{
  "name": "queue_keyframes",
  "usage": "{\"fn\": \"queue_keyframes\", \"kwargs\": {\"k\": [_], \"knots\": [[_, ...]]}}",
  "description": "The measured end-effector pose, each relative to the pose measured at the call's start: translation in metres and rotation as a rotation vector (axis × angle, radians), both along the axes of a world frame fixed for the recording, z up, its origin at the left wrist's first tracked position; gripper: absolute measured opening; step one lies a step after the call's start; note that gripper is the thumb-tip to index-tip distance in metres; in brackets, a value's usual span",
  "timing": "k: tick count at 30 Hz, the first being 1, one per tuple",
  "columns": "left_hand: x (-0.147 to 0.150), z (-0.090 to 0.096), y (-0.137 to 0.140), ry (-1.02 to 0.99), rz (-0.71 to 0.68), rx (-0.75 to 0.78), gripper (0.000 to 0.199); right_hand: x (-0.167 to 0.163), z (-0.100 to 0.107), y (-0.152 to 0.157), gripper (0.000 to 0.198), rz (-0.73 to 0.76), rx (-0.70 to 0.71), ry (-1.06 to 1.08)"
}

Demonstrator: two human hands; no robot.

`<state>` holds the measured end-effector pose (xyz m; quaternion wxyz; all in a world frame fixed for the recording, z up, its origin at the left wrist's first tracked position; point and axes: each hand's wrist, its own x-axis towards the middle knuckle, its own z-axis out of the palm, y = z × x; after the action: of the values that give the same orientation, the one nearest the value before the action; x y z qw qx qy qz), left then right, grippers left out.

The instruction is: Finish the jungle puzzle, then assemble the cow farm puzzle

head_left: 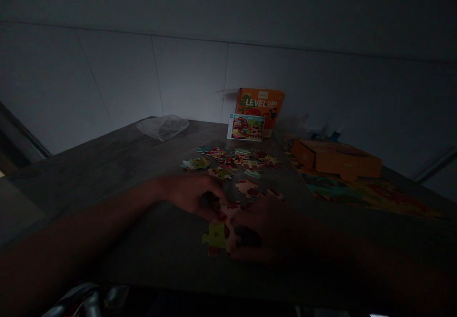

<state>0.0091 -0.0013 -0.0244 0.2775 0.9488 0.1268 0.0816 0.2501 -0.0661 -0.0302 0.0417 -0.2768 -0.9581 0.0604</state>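
In the dim head view, jigsaw puzzle pieces (216, 235) lie joined near the table's front, green on the left and pink with dark patches on the right. My left hand (193, 194) is closed at their upper left, thumb and fingertips pinching a reddish puzzle piece there. From the right, my right hand (273, 226) presses its fingertips on the pink part, closed on it; shadow hides some of its fingers. Just beyond my hands lies a loose pink piece (247, 188), and another piece (274, 193) shows partly behind my right hand.
Several loose puzzle pieces (228, 157) form a pile farther back. Behind it stand a farm picture card (246, 127) and an orange "LEVEL UP!" box (262, 99). A clear plastic bag (163, 126) lies at back left. An orange carton (339, 157) rests on a colourful sheet (371, 198) at right.
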Motion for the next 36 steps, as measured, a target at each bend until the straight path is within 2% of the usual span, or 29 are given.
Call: {"fn": "queue_keyframes", "kwargs": {"k": [6, 14, 24, 30, 33, 36], "knots": [[0.0, -0.001, 0.001, 0.023, -0.006, 0.021, 0.027, -0.001, 0.0, 0.0, 0.038, 0.018, 0.078, 0.007], [0.0, 0.002, -0.002, 0.024, 0.022, 0.011, 0.029, 0.0, -0.002, 0.0, 0.037, 0.049, 0.096, 0.02], [0.0, 0.004, -0.002, 0.08, 0.034, 0.005, 0.025, 0.001, -0.002, 0.003, 0.031, 0.052, 0.083, 0.016], [0.0, 0.004, -0.003, 0.062, 0.065, -0.015, 0.038, 0.003, 0.0, 0.005, 0.03, 0.023, 0.064, 0.039], [-0.001, 0.003, -0.002, 0.068, 0.082, 0.007, 0.041, 0.009, 0.005, 0.013, 0.021, 0.073, 0.027, 0.053], [-0.001, 0.002, -0.001, 0.075, 0.089, 0.031, 0.034, 0.02, 0.01, 0.027, 0.018, 0.117, -0.008, 0.04]]}}
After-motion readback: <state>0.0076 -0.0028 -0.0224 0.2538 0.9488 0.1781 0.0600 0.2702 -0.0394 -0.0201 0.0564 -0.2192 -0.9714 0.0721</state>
